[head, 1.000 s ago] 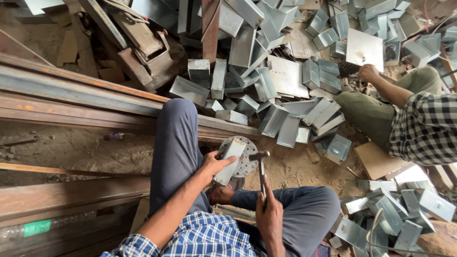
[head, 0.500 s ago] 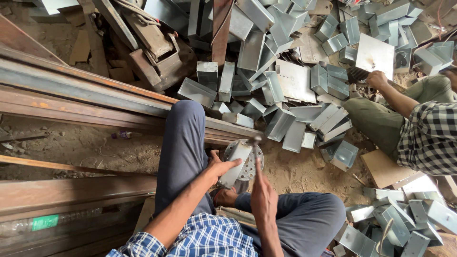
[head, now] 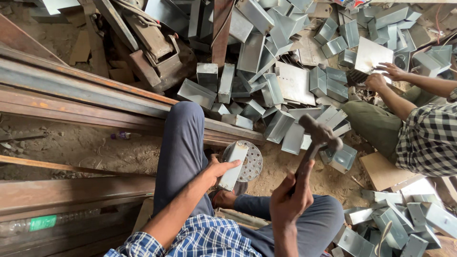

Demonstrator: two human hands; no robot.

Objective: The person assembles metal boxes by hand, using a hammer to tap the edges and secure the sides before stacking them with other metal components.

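The left hand point(head: 216, 170) grips a folded sheet-metal box point(head: 233, 165) on the perforated disc point(head: 251, 162), while the right hand point(head: 290, 200), fist closed, holds a hammer point(head: 318, 137) raised above it.

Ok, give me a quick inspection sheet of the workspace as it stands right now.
Surface: bare dirt floor, dusty.
Job's things: folded sheet-metal piece held on a perforated round disc; hammer raised.
Clutter: heap of metal boxes, more boxes at lower right, cardboard.
Hands: left hand grips the piece; right hand grips the hammer handle.
Cables: nothing seen.
Surroundings: rusty steel beams; a co-worker handling a flat sheet.
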